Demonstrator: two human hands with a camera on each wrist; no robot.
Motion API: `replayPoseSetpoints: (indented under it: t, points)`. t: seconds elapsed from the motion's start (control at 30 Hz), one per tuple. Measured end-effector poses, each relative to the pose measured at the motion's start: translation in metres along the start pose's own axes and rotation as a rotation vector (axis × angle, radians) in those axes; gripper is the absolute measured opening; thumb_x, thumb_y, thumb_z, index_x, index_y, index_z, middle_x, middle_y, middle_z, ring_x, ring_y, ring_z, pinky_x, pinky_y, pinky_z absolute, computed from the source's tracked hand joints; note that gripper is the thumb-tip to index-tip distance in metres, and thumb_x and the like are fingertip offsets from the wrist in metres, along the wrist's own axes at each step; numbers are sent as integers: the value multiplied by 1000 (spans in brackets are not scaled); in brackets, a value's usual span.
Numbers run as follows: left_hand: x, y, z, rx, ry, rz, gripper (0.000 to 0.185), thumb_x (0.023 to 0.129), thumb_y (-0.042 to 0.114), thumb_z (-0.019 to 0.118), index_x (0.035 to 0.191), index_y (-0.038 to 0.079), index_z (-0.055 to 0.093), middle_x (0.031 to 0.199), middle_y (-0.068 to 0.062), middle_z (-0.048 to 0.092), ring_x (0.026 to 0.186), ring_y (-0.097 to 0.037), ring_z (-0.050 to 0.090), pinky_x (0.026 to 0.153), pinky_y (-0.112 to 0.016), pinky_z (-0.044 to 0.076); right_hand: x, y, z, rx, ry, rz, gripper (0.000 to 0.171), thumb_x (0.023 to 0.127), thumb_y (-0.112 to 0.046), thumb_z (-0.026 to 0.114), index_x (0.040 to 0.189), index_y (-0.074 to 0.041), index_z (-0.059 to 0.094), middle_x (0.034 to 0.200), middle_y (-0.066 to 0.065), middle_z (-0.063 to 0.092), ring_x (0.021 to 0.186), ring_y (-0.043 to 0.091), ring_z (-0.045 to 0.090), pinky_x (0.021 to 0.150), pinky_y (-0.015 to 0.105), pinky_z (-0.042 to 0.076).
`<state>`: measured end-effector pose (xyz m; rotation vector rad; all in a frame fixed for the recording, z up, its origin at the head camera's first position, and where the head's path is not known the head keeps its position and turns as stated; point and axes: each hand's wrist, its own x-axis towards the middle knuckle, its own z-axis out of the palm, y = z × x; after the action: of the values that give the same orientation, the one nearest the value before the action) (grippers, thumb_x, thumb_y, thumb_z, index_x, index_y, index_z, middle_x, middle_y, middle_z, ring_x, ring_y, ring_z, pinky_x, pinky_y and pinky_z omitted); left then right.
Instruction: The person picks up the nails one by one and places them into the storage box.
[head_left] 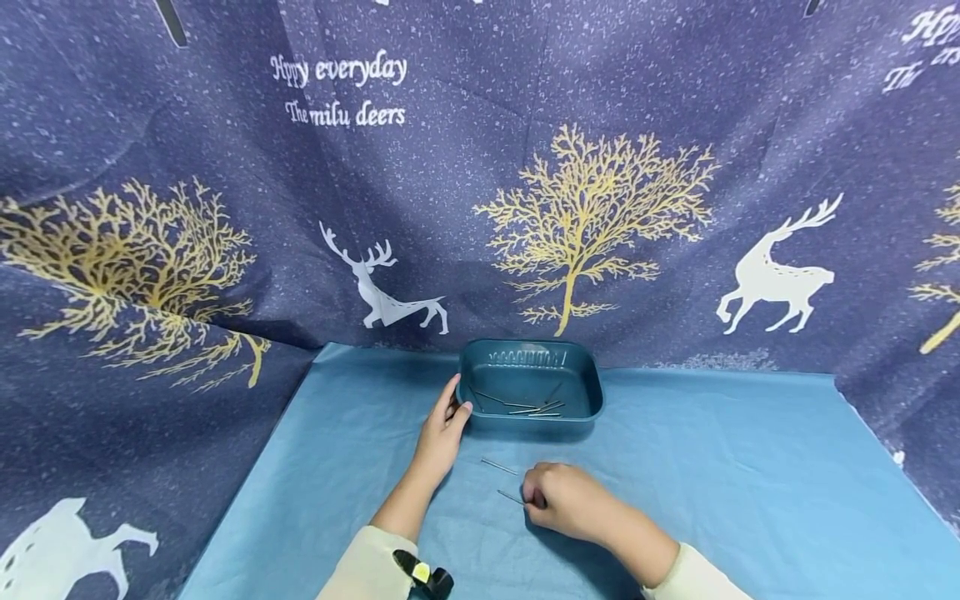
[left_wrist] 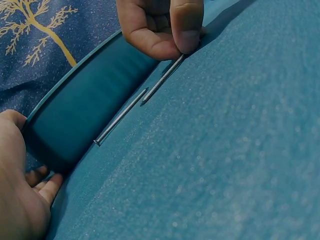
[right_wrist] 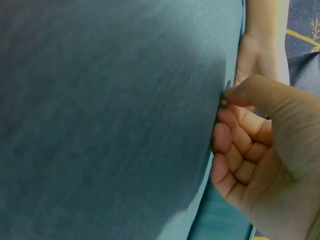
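on blue cloth (head_left: 712,467), right hand (head_left: 564,498) curls down, thumb and fingertip pinching end of thin nail (head_left: 510,497) lying flat. second nail (head_left: 498,466) loose just beside it, closer to tray. left hand (head_left: 442,429) grips near-left corner of teal tray (head_left: 592,379), few more nails (head_left: 534,407) inside. risk imo: nail so thin and flat, pinch could slip, or knuckles nudge second one away.
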<state>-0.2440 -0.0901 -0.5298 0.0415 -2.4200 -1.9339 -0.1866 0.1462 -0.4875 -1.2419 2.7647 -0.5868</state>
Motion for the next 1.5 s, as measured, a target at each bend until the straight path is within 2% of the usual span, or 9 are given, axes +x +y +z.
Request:
replayPoseSetpoints:
  t: [0.3, 0.57, 0.7, 1.03, 1.5]
  points:
    - [1, -1, 1, 6, 9, 11, 56, 107, 35, 51, 159, 37, 30, 162, -15, 37, 146, -34, 43, 114, -54, 43, -1, 1, 2, -22, 29, -28, 21, 83, -12, 73, 72, -20, 56, 71, -12, 48, 66, -2, 37, 60, 14, 35]
    - [0, 0, 1, 12, 8, -5, 57, 107, 37, 51, 159, 38, 29, 163, -15, 36, 147, -34, 42, 114, -55, 43, -1, 2, 2, -9, 33, -23, 23, 84, -11, 72, 72, -20, 55, 71, -11, 47, 65, -2, 37, 60, 15, 35]
    - [0, 0, 0, 11, 9, -1, 57, 107, 37, 51, 160, 37, 29, 163, -15, 36, 146, -34, 42, 114, -55, 43, 0, 1, 0, -12, 56, -6, 25, 85, -11, 72, 71, -21, 54, 71, -13, 44, 65, -2, 37, 59, 15, 35]
    - [0, 3, 1, 0, 13, 2, 57, 107, 34, 51, 160, 35, 29, 161, -14, 39, 146, -33, 43, 115, -55, 42, -1, 0, -4, 24, 110, 22, 12, 88, -11, 72, 82, -18, 64, 74, -8, 54, 67, -3, 41, 60, 16, 41]
    - [1, 0, 2, 14, 13, 4, 57, 107, 35, 51, 160, 36, 30, 163, -15, 36, 147, -34, 42, 114, -55, 42, -1, 4, -11, 27, 192, 107, 11, 85, -12, 75, 83, -18, 65, 78, -10, 57, 71, -2, 46, 61, 18, 43]
